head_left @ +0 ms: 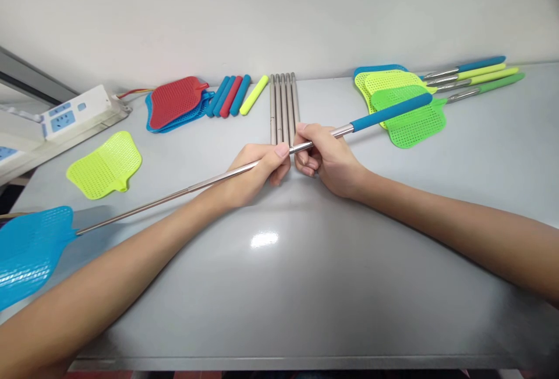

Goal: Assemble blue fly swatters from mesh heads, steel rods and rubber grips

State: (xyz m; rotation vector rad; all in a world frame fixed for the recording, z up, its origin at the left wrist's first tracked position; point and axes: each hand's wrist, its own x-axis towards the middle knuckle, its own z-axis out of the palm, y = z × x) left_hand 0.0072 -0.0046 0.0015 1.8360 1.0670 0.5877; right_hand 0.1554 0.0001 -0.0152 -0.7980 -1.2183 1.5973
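A blue fly swatter (218, 177) with an extended telescopic metal rod stretches across the view between both hands. Its perforated blue head (32, 251) is at the far left, and its blue grip (391, 112) points up to the right. My left hand (264, 169) is closed around the rod near the middle, thumb on top. Just right of it, my right hand (327, 155) pinches the rod close to the blue grip. Behind the hands lie several metal telescopic rods (283, 105), side by side, their near ends partly hidden by my fingers.
Several coloured grips (229, 96) lie behind, left of the rods. Beside them are stacked red and blue swatter heads (177, 102); a yellow-green head (107, 166) lies nearer. Assembled swatters (414, 117) are piled at the right. A white power strip (65, 128) runs along the left edge.
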